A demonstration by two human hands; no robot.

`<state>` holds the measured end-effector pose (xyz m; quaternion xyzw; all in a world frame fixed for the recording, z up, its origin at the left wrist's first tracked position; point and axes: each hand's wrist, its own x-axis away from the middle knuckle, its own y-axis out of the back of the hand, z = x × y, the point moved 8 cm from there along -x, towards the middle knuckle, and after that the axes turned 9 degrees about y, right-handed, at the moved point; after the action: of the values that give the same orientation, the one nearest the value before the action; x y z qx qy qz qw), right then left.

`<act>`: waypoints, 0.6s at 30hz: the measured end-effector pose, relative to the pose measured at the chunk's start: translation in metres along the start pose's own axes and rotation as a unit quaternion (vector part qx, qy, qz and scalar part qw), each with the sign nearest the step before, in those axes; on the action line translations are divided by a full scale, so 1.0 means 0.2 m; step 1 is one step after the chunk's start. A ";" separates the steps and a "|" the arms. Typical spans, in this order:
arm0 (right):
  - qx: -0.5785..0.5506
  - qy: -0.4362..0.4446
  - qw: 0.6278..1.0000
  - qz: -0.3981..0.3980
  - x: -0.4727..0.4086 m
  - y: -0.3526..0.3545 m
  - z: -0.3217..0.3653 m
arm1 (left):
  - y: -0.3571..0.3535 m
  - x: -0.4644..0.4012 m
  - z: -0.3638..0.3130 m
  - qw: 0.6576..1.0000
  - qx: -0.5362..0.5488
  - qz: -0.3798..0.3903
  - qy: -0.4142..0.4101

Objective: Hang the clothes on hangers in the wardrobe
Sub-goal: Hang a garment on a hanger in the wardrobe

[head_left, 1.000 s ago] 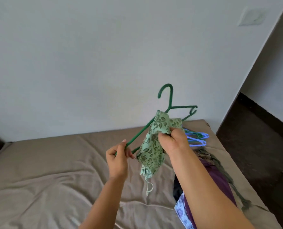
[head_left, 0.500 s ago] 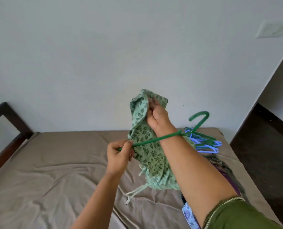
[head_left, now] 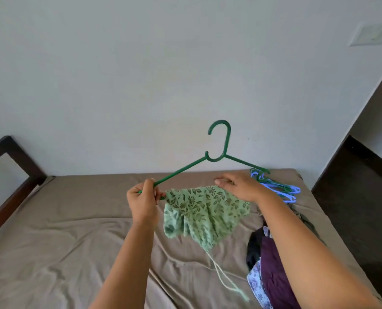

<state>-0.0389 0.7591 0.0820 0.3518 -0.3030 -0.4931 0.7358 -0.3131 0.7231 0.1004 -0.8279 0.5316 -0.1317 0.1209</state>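
Left hand [head_left: 142, 202] grips left end of dark green plastic hanger [head_left: 216, 157], held up over bed with brown sheet [head_left: 74, 237]. Light green leaf-print cloth [head_left: 204, 210] hangs over hanger's bottom bar, strings dangling. Right hand [head_left: 241, 186] rests on cloth's top edge, fingers bent; real grip unclear. Blue and green hangers [head_left: 279, 188] lie on bed behind. Purple clothes pile [head_left: 272, 275] beside right arm.

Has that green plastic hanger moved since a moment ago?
Yes. The green plastic hanger has swung upright: its hook now stands up against the pale wall, whereas half a second ago it lay tipped rightward, low over the pile of blue hangers.
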 end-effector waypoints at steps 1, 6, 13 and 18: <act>-0.014 0.011 1.000 -0.011 0.01 0.01 -0.01 | 0.00 -0.02 -0.01 1.000 0.007 0.000 0.005; 0.226 0.157 0.935 -0.225 0.00 0.19 0.14 | 0.03 -0.12 0.04 0.980 0.168 0.000 0.105; 0.195 0.156 0.914 -0.319 -0.01 0.40 0.19 | -0.17 0.10 0.27 0.985 -0.084 0.029 0.147; 0.238 0.145 0.907 -0.316 -0.01 0.40 0.17 | -0.32 0.02 0.10 0.975 -0.218 0.033 -0.003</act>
<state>-0.0255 0.7757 0.1660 0.6611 -0.1742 -0.5567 0.4719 -0.2494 0.7464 0.1030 -0.8168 0.5741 -0.0063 -0.0572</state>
